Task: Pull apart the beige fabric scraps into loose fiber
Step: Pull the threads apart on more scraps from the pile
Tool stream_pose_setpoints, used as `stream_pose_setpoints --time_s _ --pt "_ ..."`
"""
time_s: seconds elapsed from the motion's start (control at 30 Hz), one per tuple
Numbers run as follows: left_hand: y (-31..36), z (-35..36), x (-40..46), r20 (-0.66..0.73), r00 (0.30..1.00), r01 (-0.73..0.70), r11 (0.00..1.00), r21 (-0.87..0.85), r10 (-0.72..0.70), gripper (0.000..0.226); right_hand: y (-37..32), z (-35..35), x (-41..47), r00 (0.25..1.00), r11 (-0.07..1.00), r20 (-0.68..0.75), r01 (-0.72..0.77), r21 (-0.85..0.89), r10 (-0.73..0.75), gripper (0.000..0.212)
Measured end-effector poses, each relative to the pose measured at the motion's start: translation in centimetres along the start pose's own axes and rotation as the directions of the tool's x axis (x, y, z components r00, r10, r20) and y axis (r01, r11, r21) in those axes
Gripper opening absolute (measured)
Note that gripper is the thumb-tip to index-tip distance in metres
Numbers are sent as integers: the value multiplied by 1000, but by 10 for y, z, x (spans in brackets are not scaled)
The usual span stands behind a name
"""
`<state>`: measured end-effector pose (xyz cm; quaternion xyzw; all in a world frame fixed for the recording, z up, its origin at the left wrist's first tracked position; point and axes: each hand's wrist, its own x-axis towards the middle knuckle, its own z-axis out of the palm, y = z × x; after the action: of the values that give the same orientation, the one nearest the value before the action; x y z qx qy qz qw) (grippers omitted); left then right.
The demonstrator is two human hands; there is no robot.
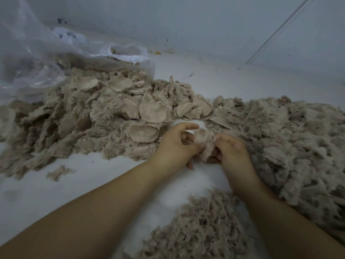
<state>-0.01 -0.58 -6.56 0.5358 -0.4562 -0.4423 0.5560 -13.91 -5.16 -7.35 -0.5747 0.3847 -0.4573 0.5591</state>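
Observation:
A beige fabric scrap (204, 142), fuzzy on one side, is held between both hands above the white floor. My left hand (175, 144) pinches its left edge with curled fingers. My right hand (232, 152) grips its right edge. A big heap of beige scraps (104, 113) with round woven backs lies behind and to the left. Loose beige fiber (298, 143) is piled to the right, and more fiber (201, 228) lies near my right forearm.
A clear plastic bag (37, 58) with more scraps lies at the back left. One small stray scrap (59, 171) sits on the white floor (65, 193) at the left. A grey wall (205, 25) rises behind, with a thin rod (276, 32) leaning at the right.

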Motion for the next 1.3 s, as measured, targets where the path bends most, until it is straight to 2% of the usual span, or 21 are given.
stream_pose_setpoints --time_s 0.07,0.1,0.17,0.23,0.27,0.37,0.43,0.6,0.67,0.73,0.87,0.93,1.0,1.03,1.1,1.17,1.2,1.3 --pt "2 -1 0 3 1000 10 997 -74 -10 8 -1 1 -1 1000 1000 6 -7 -16 7 44" --pt "3 -2 0 1 1000 26 997 -76 -26 5 -1 1 -1 1000 999 26 -10 -31 10 37" --pt "3 -2 -1 -7 999 46 998 -43 -46 6 -1 1 -2 997 998 76 -11 -62 16 17" --pt "4 -1 -1 -6 999 46 999 9 -46 10 0 0 -2 997 994 71 4 -107 4 11" --pt "3 -1 -1 -1 999 49 998 25 -49 14 0 0 -2 999 993 49 10 -119 -4 11" --pt "2 -3 0 14 998 64 998 11 -64 23 2 0 1 998 994 -65 -7 -105 0 36" --pt "1 -5 0 9 997 81 996 -26 -81 23 1 -1 3 991 997 -131 -21 -80 10 45" --pt "1 -6 0 19 995 94 996 -3 -94 21 -1 0 -1 999 996 31 23 -86 -20 56" --pt "1 -5 -1 49 995 81 996 43 -83 21 -4 1 -2 999 998 46 6 -64 -3 42" --pt "2 -3 -2 83 993 73 995 66 -79 20 -2 -1 1 1000 999 5 -17 -33 18 32" --pt "1 -4 0 67 995 73 997 21 -74 20 4 -4 5 998 998 -63 7 -60 -11 37" --pt "1 -8 1 7 997 76 997 -34 -75 23 3 -5 6 993 998 -117 24 -55 -31 49" --pt "-2 -12 5 -75 994 67 992 -110 -75 27 3 -9 7 990 1000 -139 17 -24 -20 49" --pt "-4 -14 6 -119 990 53 987 -153 -72 26 3 -11 6 994 999 -104 13 -35 -17 43" --pt "-6 -15 9 -187 981 10 973 -232 -55 20 0 -10 2 998 994 60 34 -108 -28 24" --pt "-8 -14 10 -199 980 -32 963 -267 -22 12 -5 -6 -3 979 987 202 60 -148 -29 13" --pt "-9 -13 10 -185 983 -50 964 -262 0 10 -7 -6 -5 978 988 208 42 -146 -11 13" --pt "-9 -11 7 -110 993 -64 969 -237 39 16 -6 -7 0 995 994 99 -2 -110 13 33"
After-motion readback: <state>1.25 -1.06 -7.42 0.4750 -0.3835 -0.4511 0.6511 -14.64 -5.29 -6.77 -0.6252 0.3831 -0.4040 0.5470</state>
